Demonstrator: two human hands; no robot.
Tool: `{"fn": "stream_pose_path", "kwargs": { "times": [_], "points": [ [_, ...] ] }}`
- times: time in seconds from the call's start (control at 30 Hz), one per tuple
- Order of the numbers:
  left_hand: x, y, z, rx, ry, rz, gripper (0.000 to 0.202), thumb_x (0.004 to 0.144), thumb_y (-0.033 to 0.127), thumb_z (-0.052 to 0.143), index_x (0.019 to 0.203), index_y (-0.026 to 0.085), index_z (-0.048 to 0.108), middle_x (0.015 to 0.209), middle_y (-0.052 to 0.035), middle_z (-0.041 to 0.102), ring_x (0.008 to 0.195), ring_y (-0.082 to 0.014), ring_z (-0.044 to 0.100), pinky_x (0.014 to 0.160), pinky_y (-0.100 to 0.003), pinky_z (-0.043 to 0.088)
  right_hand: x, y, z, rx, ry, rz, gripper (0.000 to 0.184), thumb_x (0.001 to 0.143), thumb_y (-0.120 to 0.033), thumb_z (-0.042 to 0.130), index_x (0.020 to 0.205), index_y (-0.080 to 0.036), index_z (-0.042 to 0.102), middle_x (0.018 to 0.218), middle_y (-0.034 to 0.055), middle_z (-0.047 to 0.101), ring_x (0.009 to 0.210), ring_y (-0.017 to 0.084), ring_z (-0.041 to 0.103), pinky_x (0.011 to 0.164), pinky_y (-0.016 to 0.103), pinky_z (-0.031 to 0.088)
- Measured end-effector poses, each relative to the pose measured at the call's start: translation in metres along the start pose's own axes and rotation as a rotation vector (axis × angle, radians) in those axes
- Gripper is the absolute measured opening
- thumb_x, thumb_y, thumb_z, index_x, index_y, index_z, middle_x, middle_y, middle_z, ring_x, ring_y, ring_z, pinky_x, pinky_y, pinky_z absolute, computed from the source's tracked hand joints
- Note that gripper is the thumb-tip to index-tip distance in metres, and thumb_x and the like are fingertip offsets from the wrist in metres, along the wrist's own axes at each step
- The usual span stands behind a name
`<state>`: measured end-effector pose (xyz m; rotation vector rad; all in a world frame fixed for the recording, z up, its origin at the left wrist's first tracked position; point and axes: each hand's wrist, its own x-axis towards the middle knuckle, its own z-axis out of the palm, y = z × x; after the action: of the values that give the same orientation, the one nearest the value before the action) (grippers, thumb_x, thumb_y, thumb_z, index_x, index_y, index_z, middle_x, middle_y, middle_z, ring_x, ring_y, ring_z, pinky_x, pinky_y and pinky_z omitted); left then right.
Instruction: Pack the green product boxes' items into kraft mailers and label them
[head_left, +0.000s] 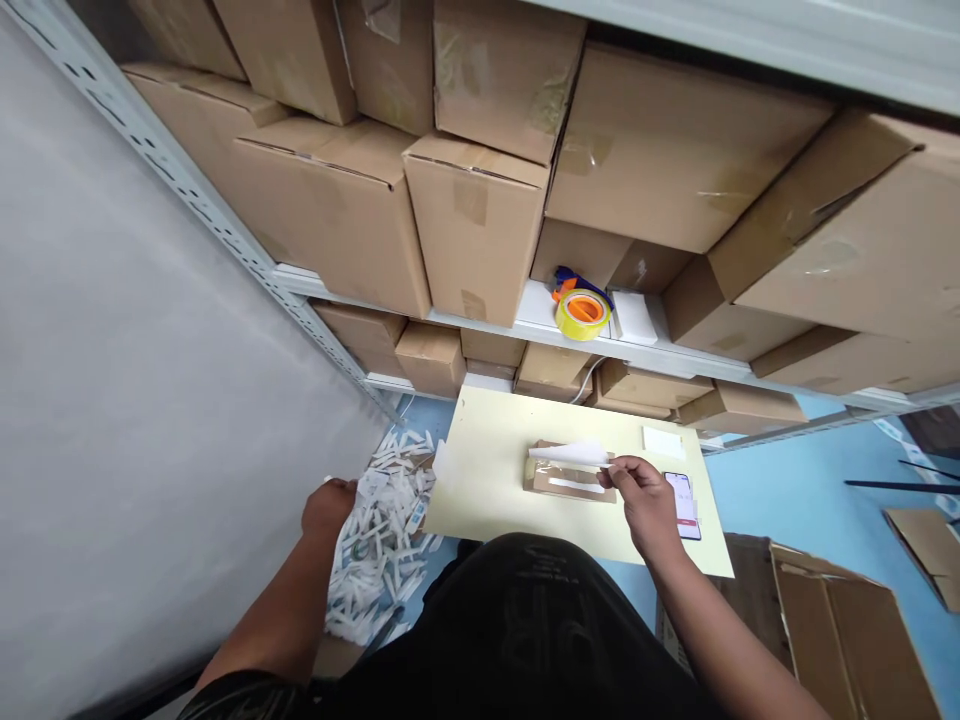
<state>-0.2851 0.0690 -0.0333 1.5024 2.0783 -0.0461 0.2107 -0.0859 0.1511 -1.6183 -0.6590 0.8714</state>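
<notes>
A pale yellow board point(495, 480) serves as a small table in front of me. On it lies a small flat brown box point(559, 485) with white strips on top. My right hand point(649, 500) pinches the end of a white paper strip point(570, 454) held just above that box. My left hand point(328, 505) reaches down to the left, fingers curled at the edge of a heap of small white packets point(382, 545) on the floor; whether it grips one is hidden. A phone point(684, 503) lies by my right wrist.
Cardboard boxes point(465, 220) fill metal shelves ahead. A yellow tape roll on an orange dispenser point(581, 310) sits on the shelf edge. A white pad point(663, 441) lies on the board. Flattened cartons point(847, 620) lie on the blue floor at right. A grey wall point(112, 400) stands left.
</notes>
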Motion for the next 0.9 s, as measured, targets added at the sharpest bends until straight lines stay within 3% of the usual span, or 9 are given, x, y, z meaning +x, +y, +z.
{"fn": "stream_pose_path", "kwargs": {
  "times": [0.17,0.37,0.47,0.6,0.7,0.77,0.9],
  "points": [
    [-0.012,0.054,0.001,0.103,0.067,0.085,0.039,0.093,0.046,0.046,0.098,0.018,0.073,0.102,-0.015,0.075,0.096,-0.0324,0.067,0.074,-0.032,0.044,0.014,0.008,-0.01,0.047,0.005,0.046,0.025,0.075,-0.041,0.081,0.089,-0.022,0.074,0.079,0.0009,0.072,0.078,0.022,0.072,0.085,0.039,0.055],
    [-0.044,0.155,-0.016,0.021,0.175,0.341,0.031,0.093,0.039,0.047,0.099,0.021,0.072,0.109,-0.0111,0.074,0.101,-0.0277,0.065,0.081,-0.031,0.045,0.027,0.02,-0.025,0.043,-0.008,0.052,0.024,0.075,-0.04,0.08,0.088,-0.021,0.073,0.08,0.0014,0.072,0.082,0.023,0.072,0.085,0.038,0.055],
    [-0.076,0.214,-0.012,-0.278,-0.013,0.475,0.029,0.089,0.044,0.055,0.096,0.023,0.072,0.1,-0.0062,0.075,0.097,-0.025,0.067,0.083,-0.03,0.048,0.032,0.029,-0.035,0.027,-0.009,0.056,0.024,0.075,-0.04,0.079,0.089,-0.021,0.073,0.081,0.0016,0.073,0.082,0.022,0.071,0.085,0.038,0.054],
    [-0.132,0.282,0.011,-0.689,-0.535,0.431,0.046,0.086,0.06,0.056,0.093,0.018,0.071,0.09,-0.0076,0.075,0.076,-0.0218,0.069,0.064,-0.029,0.05,0.035,0.042,-0.044,-0.007,-0.002,0.056,0.026,0.074,-0.04,0.078,0.09,-0.021,0.073,0.079,0.0017,0.072,0.078,0.022,0.069,0.079,0.036,0.053],
    [-0.163,0.314,0.031,-0.764,-0.675,0.468,0.043,0.084,0.059,0.062,0.083,0.017,0.069,0.08,-0.007,0.072,0.069,-0.0189,0.067,0.061,-0.027,0.049,0.034,0.055,-0.047,0.011,-0.026,0.058,0.026,0.073,-0.04,0.078,0.091,-0.021,0.073,0.077,0.0014,0.071,0.077,0.021,0.068,0.077,0.035,0.054],
    [-0.172,0.325,0.042,-0.786,-0.618,0.49,0.032,0.079,0.05,0.069,0.082,0.018,0.066,0.075,-0.0035,0.07,0.068,-0.0174,0.066,0.062,-0.026,0.049,0.032,0.065,-0.048,0.015,-0.048,0.054,0.026,0.073,-0.039,0.077,0.091,-0.021,0.073,0.076,0.0008,0.07,0.075,0.021,0.067,0.076,0.035,0.054],
    [-0.174,0.33,0.058,-0.716,-0.369,0.568,0.015,0.077,0.034,0.068,0.081,0.021,0.063,0.075,0.002,0.067,0.072,-0.0159,0.065,0.067,-0.025,0.047,0.031,0.084,-0.05,-0.06,-0.076,0.025,0.021,0.076,-0.038,0.073,0.089,-0.021,0.073,0.079,0.0019,0.071,0.074,0.02,0.064,0.073,0.033,0.052]
  ]
}}
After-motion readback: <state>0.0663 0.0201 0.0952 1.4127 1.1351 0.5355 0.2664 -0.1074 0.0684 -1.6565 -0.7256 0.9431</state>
